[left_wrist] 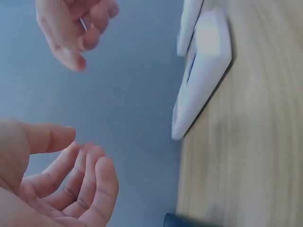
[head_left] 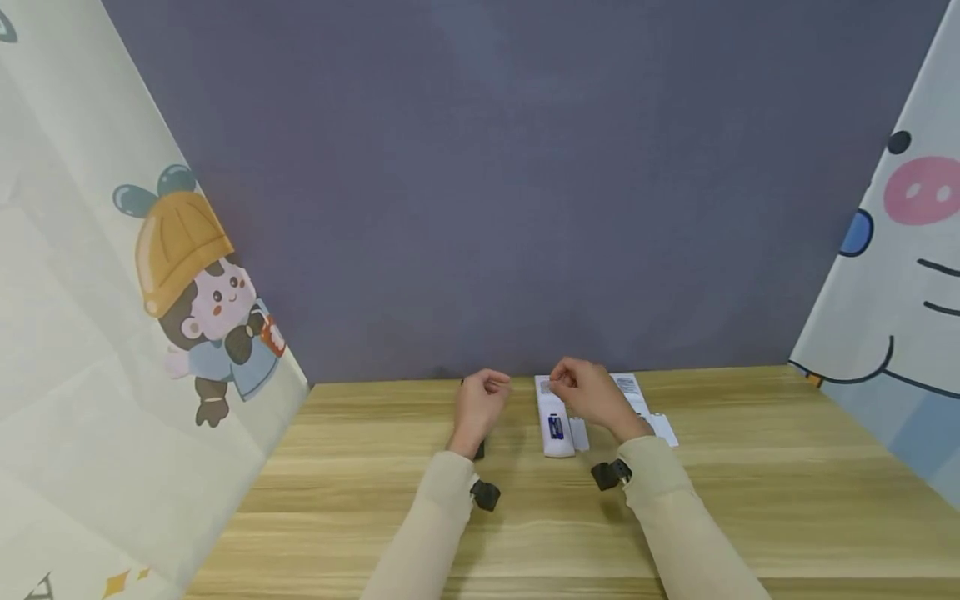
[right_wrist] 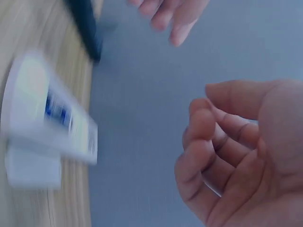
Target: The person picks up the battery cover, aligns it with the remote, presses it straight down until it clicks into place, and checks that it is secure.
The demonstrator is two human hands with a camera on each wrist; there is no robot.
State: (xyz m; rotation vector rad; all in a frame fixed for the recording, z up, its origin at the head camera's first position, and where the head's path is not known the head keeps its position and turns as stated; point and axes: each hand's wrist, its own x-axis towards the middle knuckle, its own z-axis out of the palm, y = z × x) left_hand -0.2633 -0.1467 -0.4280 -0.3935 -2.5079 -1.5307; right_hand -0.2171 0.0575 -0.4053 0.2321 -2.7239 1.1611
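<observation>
Both hands are raised above the table's far part, facing each other with a gap between them. My left hand [head_left: 478,410] has loosely curled fingers, with no object visible in it. Behind it a dark object [head_left: 481,451] shows only in part. My right hand [head_left: 592,393] is curled, thumb near the index finger, and I see no object in it. Beside and below it lies a white remote control [head_left: 558,451], back up, with blue batteries [head_left: 556,427] in its uncovered compartment. A second white remote [head_left: 626,386] is partly hidden by the right hand.
A small white cover [head_left: 580,435] lies against the first remote's right side, and another white piece [head_left: 664,429] beside the second. The wooden table [head_left: 360,500] ends at a grey wall [head_left: 480,208]. Printed cartoon sheets [head_left: 82,275] hang at both sides.
</observation>
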